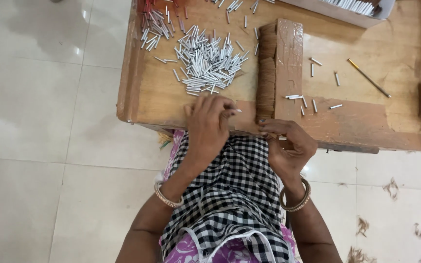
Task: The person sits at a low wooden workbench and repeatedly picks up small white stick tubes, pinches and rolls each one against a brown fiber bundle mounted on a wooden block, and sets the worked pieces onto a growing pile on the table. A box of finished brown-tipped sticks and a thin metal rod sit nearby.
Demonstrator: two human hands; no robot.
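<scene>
Here the left hand [209, 117] rests palm-down on the wooden table [395, 48], fingers pinched around a short white tube [237, 111], probably picked from the loose pile of tubes [208, 63] at its twelve o'clock. The right hand [288, 141] curls at the table's near edge, fingertips touching the end of a packed row of thin brown sticks [266, 78] lying against a reddish wooden block [289, 68], seemingly to keep them straight; whether it grips one I cannot tell. A slim pencil-like stick [369, 78] lies at two o'clock.
</scene>
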